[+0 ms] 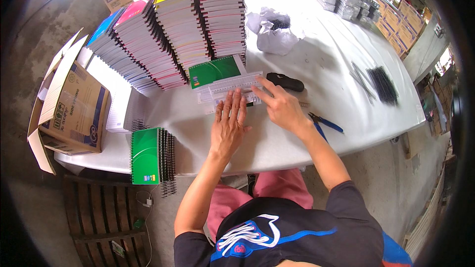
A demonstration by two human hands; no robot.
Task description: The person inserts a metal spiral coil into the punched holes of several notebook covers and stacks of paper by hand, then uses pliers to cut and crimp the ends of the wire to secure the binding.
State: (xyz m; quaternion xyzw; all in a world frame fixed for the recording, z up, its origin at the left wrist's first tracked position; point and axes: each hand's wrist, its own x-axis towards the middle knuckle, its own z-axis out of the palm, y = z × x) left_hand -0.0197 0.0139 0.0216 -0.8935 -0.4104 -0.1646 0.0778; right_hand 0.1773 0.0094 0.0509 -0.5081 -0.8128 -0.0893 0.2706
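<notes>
Laying left grip point(229, 124) flat, clasping nothing, at clear strip point(231, 85) on near desk point(277, 143), apparently against slipping. Steadying right end with right grip's point(278, 104) two straight fingers; rest curled, contents cannot be told.

Has sheets point(204, 98) on the table point(346, 94) beneath left hand point(229, 118) and right hand point(283, 108), a notebook point(217, 71) just behind, tall stacks point(178, 29) beyond; has a carton point(74, 104) at far left, a notebook pile point(144, 155) front left, pliers point(330, 123) to the right, wire coils point(383, 85) farther right.
</notes>
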